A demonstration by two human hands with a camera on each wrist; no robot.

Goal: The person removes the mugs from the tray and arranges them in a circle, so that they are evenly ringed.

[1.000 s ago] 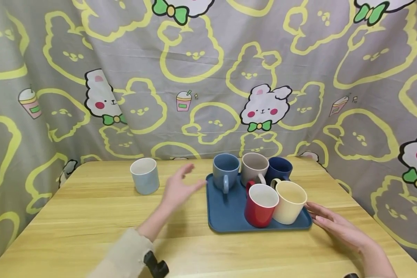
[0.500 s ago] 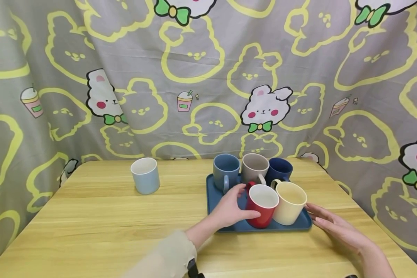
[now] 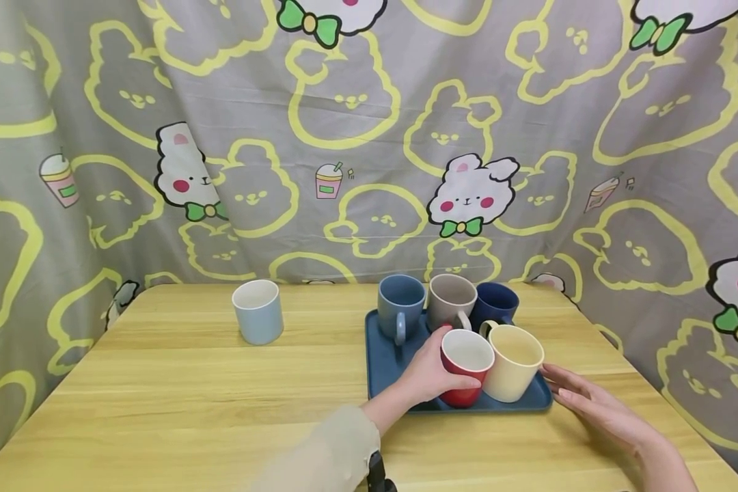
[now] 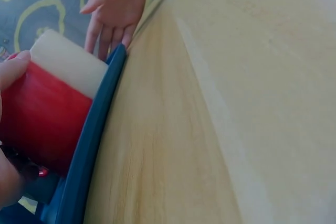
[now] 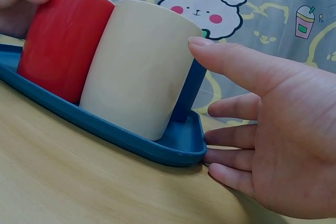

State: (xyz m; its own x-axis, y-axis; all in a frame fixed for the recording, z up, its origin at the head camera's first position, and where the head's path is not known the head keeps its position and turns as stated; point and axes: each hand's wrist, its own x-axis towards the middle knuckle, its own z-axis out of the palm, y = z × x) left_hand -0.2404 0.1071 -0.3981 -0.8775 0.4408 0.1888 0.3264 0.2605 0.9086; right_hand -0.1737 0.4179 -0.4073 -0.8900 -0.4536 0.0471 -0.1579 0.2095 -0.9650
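Observation:
My left hand (image 3: 427, 374) grips the red mug (image 3: 465, 398), with the thumb across its near side and the fingers around its left side. The mug, white inside, stands upright at the front of the blue tray (image 3: 383, 369). Right beside it on the tray is a cream mug (image 3: 512, 374). My right hand (image 3: 604, 411) lies at the tray's right corner with fingers extended. In the right wrist view, that hand's fingertips (image 5: 212, 139) are at the tray's rim and its thumb is by the cream mug. The red mug's handle is hidden behind my left hand.
Behind on the tray stand a grey-blue mug (image 3: 400, 307), a taupe mug (image 3: 450, 301) and a navy mug (image 3: 495, 304). A light blue cup (image 3: 260, 321) is apart on the wooden table (image 3: 190, 410) at left. A patterned curtain (image 3: 357, 232) hangs behind.
My left hand has moved right from between the light blue cup and the tray, and now holds the red mug. My right hand has stayed at the tray's corner.

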